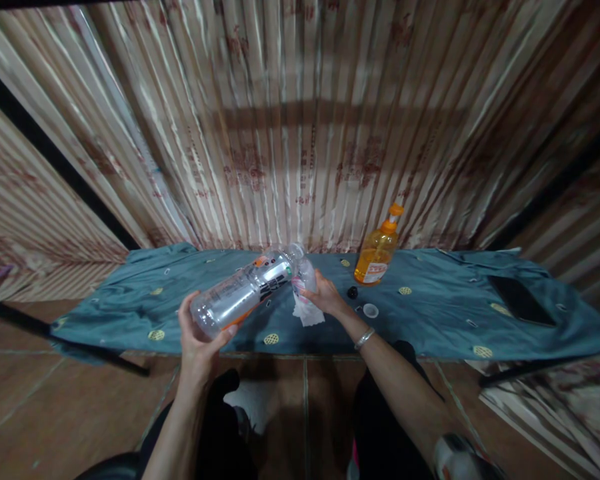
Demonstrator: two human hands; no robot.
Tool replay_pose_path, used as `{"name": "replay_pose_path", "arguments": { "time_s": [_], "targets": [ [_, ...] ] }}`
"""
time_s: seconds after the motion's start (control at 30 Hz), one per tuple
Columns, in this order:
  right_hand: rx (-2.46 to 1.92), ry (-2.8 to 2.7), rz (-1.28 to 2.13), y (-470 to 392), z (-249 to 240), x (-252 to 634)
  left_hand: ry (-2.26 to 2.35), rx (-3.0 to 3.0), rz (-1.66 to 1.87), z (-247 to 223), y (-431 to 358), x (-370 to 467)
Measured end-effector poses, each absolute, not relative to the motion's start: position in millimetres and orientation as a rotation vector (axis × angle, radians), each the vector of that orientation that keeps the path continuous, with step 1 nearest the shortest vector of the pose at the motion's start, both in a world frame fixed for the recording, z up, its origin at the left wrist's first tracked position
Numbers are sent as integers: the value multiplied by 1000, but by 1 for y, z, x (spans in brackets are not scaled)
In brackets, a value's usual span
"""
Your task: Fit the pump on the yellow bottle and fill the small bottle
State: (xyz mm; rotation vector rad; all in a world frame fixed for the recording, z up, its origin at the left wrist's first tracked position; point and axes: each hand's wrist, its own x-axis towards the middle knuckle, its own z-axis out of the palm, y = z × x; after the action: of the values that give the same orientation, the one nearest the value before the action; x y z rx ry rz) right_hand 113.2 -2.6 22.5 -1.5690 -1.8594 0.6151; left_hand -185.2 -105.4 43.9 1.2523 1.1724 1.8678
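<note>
A large clear plastic bottle (pixel 235 293) with a silver and orange label is tilted over the bench, its neck up and to the right. My left hand (pixel 200 333) is wrapped round its base. Near its neck, my right hand (pixel 323 293) grips a smaller clear bottle (pixel 306 272). The mouths of the two bottles are close together; whether they touch is unclear. A crumpled white tissue (pixel 310 315) lies below the smaller bottle.
An orange pump bottle (pixel 377 253) stands right of my hands. A black cap (pixel 353 292) and a white cap (pixel 371 311) lie in front of it. A dark phone (pixel 520 300) rests on the right of the blue cloth (pixel 430 320). Striped curtains (pixel 300 133) hang behind.
</note>
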Motion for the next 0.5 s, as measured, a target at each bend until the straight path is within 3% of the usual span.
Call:
{"name": "replay_pose_path", "arguments": {
  "time_s": [0.5],
  "targets": [
    [-1641,-1853,667,-8,33,113,1153,1086,1788,53,-113,-175]
  ]
}}
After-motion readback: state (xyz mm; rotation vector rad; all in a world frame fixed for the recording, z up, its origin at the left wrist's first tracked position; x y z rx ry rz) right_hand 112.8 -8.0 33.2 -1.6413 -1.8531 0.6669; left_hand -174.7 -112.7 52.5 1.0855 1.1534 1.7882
